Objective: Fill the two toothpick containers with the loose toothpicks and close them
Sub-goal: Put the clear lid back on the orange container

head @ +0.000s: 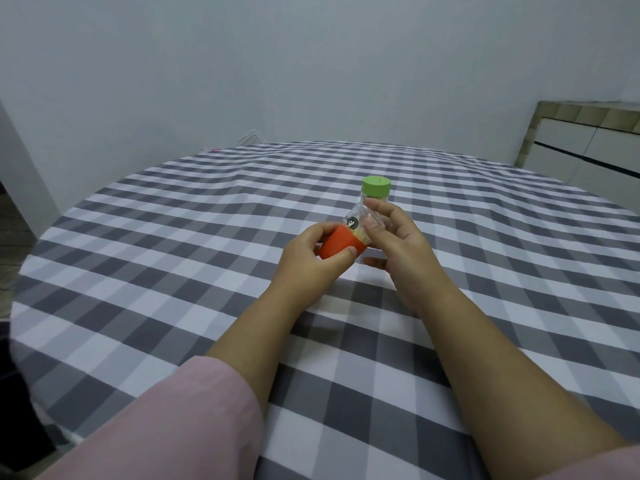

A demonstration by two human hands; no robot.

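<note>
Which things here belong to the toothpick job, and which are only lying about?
Job: clear plastic toothpick container with orange cap, held by left hand and right hand; green-lidded clear container, standing closed.
Not job: grey-and-white checked tablecloth; white cabinet.
</note>
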